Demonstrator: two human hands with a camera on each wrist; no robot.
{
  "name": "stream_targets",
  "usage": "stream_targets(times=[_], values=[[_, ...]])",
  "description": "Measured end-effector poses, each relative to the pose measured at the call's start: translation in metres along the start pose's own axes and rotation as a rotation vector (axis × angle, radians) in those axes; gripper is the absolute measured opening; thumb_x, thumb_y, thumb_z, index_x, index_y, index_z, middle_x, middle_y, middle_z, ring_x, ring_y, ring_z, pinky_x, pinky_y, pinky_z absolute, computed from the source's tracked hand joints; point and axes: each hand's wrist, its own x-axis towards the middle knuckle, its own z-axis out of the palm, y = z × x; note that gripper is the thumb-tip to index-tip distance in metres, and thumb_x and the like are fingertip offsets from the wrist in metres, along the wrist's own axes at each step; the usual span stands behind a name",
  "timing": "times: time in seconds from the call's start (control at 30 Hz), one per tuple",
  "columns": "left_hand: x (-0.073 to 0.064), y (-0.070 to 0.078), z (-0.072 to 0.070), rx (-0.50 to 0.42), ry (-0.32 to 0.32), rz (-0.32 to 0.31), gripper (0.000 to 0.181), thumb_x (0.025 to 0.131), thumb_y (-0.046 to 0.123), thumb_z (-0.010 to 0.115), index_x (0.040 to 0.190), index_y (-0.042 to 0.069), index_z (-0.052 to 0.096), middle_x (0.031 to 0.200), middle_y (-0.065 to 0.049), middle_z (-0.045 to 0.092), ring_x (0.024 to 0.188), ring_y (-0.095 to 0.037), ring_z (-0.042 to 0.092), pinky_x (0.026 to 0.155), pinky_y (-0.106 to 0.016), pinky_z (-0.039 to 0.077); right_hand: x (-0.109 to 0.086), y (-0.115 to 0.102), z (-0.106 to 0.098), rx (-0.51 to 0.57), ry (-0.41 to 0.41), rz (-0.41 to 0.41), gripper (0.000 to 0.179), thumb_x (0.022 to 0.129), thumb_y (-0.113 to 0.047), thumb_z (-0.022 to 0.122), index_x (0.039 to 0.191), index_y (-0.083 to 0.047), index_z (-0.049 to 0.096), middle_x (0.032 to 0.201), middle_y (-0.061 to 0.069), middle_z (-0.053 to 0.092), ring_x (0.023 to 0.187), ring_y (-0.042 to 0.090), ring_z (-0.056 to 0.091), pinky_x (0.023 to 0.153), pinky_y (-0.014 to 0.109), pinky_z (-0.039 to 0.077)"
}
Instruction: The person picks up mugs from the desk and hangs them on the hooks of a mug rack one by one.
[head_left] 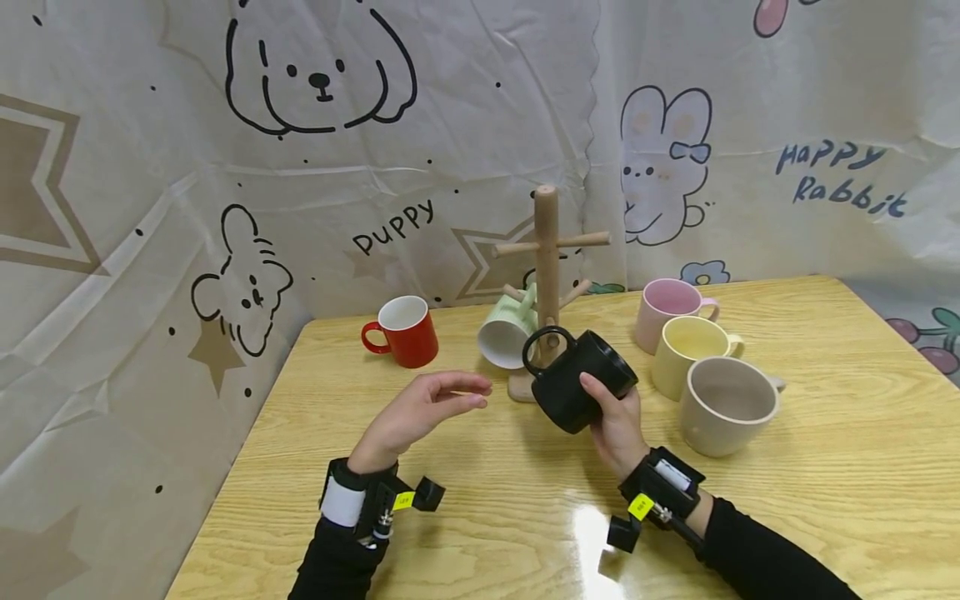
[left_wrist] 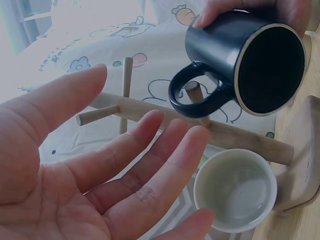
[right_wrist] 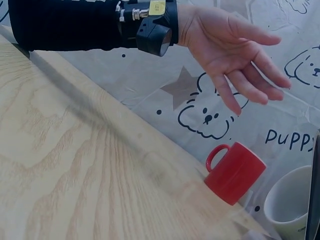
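Note:
In the head view my right hand [head_left: 617, 421] grips a black mug [head_left: 573, 383] by its body, tilted, its handle toward the wooden mug rack [head_left: 547, 217]. The left wrist view shows that handle [left_wrist: 187, 102] overlapping a peg [left_wrist: 193, 91] of the rack, with the mouth turned away to the side. My left hand [head_left: 420, 412] hovers left of the black mug, its fingers relaxed and holding nothing. A pale green mug [head_left: 504, 340] hangs tilted on a low peg at the rack's left side. Two upper pegs of the rack carry nothing.
A red mug [head_left: 412, 337] stands at the back left of the wooden table [head_left: 465, 500]. On the right, a pink mug [head_left: 663, 312], a yellow mug [head_left: 686, 358] and a beige mug [head_left: 723, 412] stand in a row. A patterned cloth [head_left: 465, 100] hangs behind the table.

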Motion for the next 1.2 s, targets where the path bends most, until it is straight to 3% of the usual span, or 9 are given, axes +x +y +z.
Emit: stream_targets(times=[0.67, 1.0, 1.2], values=[[0.002, 0.002, 0.002, 0.047, -0.034, -0.008, 0.041, 0.088, 0.029, 0.062, 0.121, 0.006, 0.058, 0.120, -0.010, 0.061, 0.108, -0.020, 0.058, 0.097, -0.039, 0.043, 0.017, 0.017, 0.000, 0.021, 0.095, 0.047, 0.034, 0.083, -0.004, 0.059, 0.112, -0.015, 0.043, 0.101, -0.006, 0.059, 0.092, 0.007, 0.059, 0.083, 0.020, 0.049], [0.002, 0.003, 0.003, 0.055, -0.050, 0.000, 0.038, 0.089, 0.025, 0.061, 0.120, 0.004, 0.058, 0.119, -0.011, 0.061, 0.106, -0.021, 0.057, 0.090, -0.028, 0.045, 0.017, 0.026, -0.005, 0.077, 0.034, 0.094, 0.033, 0.086, -0.006, 0.055, 0.115, -0.014, 0.042, 0.107, -0.004, 0.054, 0.096, 0.007, 0.056, 0.084, 0.018, 0.046], [0.002, 0.003, 0.004, 0.053, -0.053, 0.003, 0.038, 0.089, 0.024, 0.060, 0.120, 0.003, 0.058, 0.120, -0.012, 0.061, 0.106, -0.021, 0.057, 0.090, -0.027, 0.045, 0.018, 0.029, -0.007, 0.112, -0.034, 0.123, 0.033, 0.089, -0.008, 0.053, 0.118, -0.016, 0.042, 0.112, -0.004, 0.052, 0.099, 0.007, 0.055, 0.085, 0.020, 0.048]])
